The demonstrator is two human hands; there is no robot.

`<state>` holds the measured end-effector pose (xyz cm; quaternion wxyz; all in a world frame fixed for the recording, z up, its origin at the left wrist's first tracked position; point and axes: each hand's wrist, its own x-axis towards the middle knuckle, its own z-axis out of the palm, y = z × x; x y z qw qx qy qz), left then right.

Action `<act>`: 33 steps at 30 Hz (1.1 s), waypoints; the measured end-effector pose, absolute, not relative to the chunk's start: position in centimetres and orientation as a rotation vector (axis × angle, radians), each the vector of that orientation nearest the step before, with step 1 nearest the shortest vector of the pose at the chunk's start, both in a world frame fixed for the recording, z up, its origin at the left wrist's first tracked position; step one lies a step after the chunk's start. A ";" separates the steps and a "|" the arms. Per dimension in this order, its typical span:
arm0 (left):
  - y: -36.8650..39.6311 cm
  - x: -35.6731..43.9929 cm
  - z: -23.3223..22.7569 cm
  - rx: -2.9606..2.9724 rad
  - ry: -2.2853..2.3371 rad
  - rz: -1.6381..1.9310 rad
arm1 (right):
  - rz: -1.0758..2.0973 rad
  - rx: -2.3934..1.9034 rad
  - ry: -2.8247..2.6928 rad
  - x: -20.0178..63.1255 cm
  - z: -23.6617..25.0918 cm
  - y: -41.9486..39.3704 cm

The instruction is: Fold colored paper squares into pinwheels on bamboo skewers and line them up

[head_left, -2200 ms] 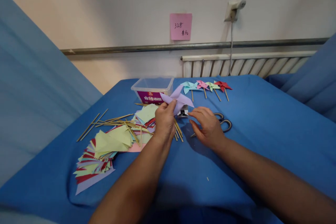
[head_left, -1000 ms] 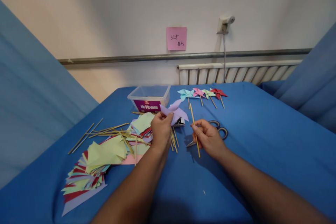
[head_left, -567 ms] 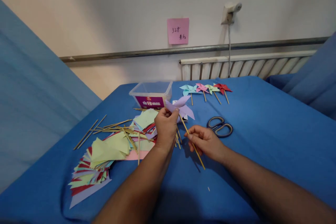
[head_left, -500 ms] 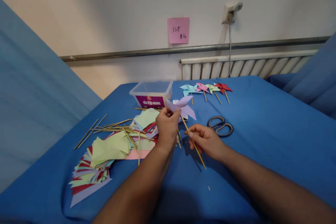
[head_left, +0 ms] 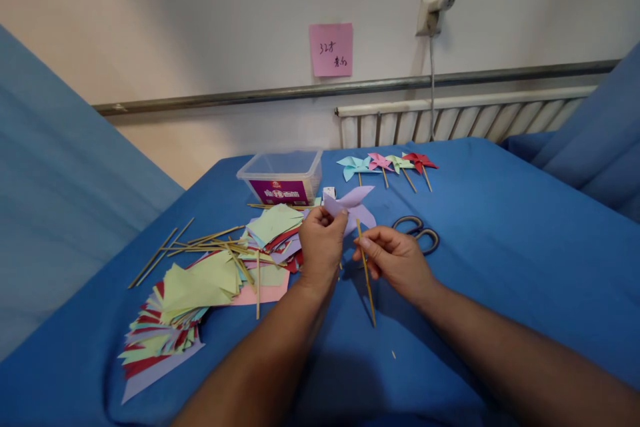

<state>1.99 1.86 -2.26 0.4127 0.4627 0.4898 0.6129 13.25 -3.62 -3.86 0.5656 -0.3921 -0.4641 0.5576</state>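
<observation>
A lilac paper pinwheel point(head_left: 351, 203) is pinched by the fingers of the left hand point(head_left: 321, 247) and held up just above the blue cloth point(head_left: 500, 240), roughly mid-table. A thin wooden stick point(head_left: 367, 277) is gripped between thumb and fingertips of the right hand point(head_left: 395, 259), its top end brought right up under the pinwheel; whether it's actually touching the paper can't be made out. The lower end of the stick is angled down toward the cloth.

Just behind the right hand, a pair of dark-handled scissors point(head_left: 419, 232) is laid flat. Left of the hands, a messy pile of coloured paper squares point(head_left: 200, 293) is spread out, with loose sticks point(head_left: 200, 243) scattered over and beside it. A clear plastic tub point(head_left: 281, 177) with a purple label is parked further back, and four finished pinwheels point(head_left: 387, 165) are lined up near the far edge. A pink sticky note point(head_left: 331, 49) is stuck on the wall.
</observation>
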 end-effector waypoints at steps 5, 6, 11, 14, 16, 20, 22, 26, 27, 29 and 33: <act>1.1 2.6 -2.5 1.231 1.234 1.485 | 1.271 -0.911 -1.053 13.4 -4.1 -3.2; 1.0 2.8 -2.5 1.234 1.227 1.480 | 1.280 -0.911 -1.048 13.5 -4.3 -2.9; 0.3 3.1 -1.9 1.186 1.212 1.461 | 1.334 -0.895 -1.036 13.8 -4.8 -2.1; 0.1 3.2 -1.7 1.167 1.222 1.449 | 1.352 -0.897 -1.028 13.7 -4.7 -2.2; 0.1 3.2 -1.7 1.179 1.220 1.444 | 1.362 -0.895 -1.032 13.6 -4.6 -2.3; 0.0 3.3 -1.7 1.166 1.195 1.447 | 1.350 -0.907 -1.049 13.6 -4.5 -2.4; 0.0 3.3 -1.7 1.155 1.195 1.451 | 1.333 -0.910 -1.045 13.5 -4.5 -2.4; -0.1 3.3 -1.6 1.147 1.187 1.464 | 1.329 -0.895 -1.043 13.5 -4.5 -2.4; -0.1 3.3 -1.6 1.147 1.184 1.472 | 1.331 -0.892 -1.039 13.5 -4.5 -2.4; -0.1 3.3 -1.6 1.151 1.178 1.488 | 1.331 -0.885 -1.034 13.5 -4.5 -2.5; -0.1 3.3 -1.7 1.158 1.170 1.486 | 1.318 -0.888 -1.042 13.5 -4.5 -2.5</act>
